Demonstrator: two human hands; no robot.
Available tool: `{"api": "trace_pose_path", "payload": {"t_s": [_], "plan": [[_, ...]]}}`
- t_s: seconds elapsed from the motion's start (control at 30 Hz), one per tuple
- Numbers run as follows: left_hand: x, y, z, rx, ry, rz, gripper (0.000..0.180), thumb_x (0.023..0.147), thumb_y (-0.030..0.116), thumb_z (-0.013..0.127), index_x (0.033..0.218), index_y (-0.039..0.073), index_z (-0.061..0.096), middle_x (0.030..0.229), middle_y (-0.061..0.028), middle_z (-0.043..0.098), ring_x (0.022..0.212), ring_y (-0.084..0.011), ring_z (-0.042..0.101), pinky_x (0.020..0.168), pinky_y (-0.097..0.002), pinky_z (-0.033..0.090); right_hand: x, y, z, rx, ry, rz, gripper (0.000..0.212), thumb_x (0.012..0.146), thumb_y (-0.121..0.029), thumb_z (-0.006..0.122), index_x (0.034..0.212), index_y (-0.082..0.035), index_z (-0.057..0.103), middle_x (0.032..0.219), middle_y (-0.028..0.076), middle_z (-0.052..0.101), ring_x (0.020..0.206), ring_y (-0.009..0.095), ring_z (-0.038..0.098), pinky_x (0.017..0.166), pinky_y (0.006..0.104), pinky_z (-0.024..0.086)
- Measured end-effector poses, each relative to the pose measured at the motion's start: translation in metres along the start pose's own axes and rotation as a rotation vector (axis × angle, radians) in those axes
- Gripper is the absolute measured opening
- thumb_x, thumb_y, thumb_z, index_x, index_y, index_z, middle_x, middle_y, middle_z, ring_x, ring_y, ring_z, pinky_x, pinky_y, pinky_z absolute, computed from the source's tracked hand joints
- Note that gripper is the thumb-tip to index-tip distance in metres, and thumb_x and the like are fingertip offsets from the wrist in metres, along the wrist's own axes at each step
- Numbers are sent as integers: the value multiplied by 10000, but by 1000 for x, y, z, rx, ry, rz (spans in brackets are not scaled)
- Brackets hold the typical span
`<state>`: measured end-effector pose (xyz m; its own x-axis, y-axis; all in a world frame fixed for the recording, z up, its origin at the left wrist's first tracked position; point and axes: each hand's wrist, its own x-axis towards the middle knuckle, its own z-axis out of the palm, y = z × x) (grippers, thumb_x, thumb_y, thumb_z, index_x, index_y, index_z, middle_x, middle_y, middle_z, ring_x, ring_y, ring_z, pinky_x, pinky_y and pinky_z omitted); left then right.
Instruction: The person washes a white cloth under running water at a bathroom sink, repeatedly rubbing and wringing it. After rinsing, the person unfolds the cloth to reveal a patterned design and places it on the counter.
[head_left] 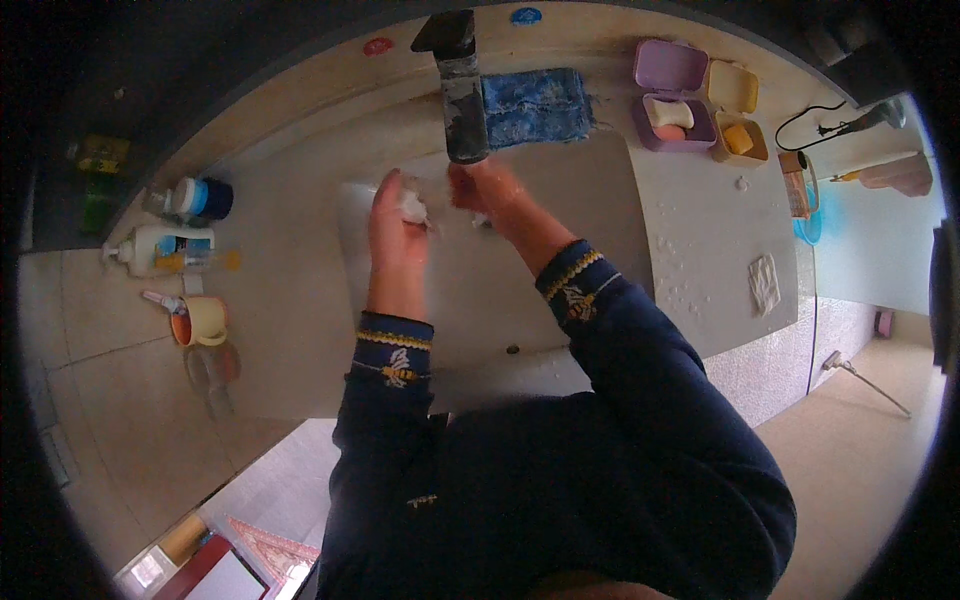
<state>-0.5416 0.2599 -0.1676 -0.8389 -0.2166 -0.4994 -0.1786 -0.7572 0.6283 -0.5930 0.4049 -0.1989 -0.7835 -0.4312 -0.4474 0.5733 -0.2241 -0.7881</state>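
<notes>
- Navy sleeves [690,380] and the top [560,480] they belong to lie nearest the camera; gold trim and an embroidered bee decorate each wrist end.
- Left hand [391,215]: over the sink [580,290], fingers pointing away from the body and close together. Its grip is cupped and closed on a white wad [412,207], which sits at its inner side, facing the other hand. Whether the wad is cloth or lather, I cannot tell.
- Right hand [490,188]: just below the mouth of the dark tap [464,110], apart from the left one, with its fingers blurred. I cannot tell whether its grip is spread or pressed together; a scrap of white [481,219] shows at its near edge.
- Behind the sink, a blue cloth [537,105] lies just right of the tap.
- On the right of the bench [715,315], a purple box [690,145] stands open with white soap [672,112] and pink soap [670,132] in it; beside it, an open yellow box [740,157] holds orange soap [738,138].
- Nearer on that side lie scattered drops [690,275] and a crumpled white cloth [764,285].
- On the left stand a blue jar [211,199], a white bottle [160,248] and a cream mug [207,321] with a tube [160,300] leaning from it.
</notes>
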Motion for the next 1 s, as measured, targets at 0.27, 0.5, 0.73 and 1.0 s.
{"api": "trace_pose_path", "payload": {"t_s": [0.27, 0.5, 0.73, 1.0], "plan": [[-22, -30, 30, 619, -134, 336, 381, 885, 361, 501, 1145, 87, 552, 1048, -61, 596, 986, -185, 514, 904, -324, 363, -57, 9, -19, 319, 70, -40, 338, 856, -344, 546, 1130, -161, 469, 1034, 33, 523, 958, 190, 507, 786, 355, 438], [45, -73, 9, -200, -310, -287, 220, 886, 249, 522, 983, 52, 531, 878, -66, 568, 843, -188, 567, 736, -310, 481, -103, -13, -40, 431, 98, -135, 288, 857, -336, 560, 1060, -141, 499, 956, 25, 550, 859, 160, 543, 710, 290, 445], [55, -88, 28, 793, -260, -15, 210, 846, 250, 570, 970, 84, 536, 833, -20, 559, 753, -180, 580, 637, -323, 480, -131, -34, -40, 443, 168, -159, 253, 872, -314, 543, 1047, -135, 507, 940, 20, 548, 849, 158, 548, 681, 283, 439], [38, -80, 31, 1763, -482, 1071, 205, 820, 296, 600, 778, 97, 577, 676, -79, 580, 628, -275, 582, 558, -347, 457, -147, -40, -31, 449, 94, -183, 286, 870, -320, 543, 1084, -137, 493, 957, 14, 538, 878, 141, 536, 710, 279, 430]]}}
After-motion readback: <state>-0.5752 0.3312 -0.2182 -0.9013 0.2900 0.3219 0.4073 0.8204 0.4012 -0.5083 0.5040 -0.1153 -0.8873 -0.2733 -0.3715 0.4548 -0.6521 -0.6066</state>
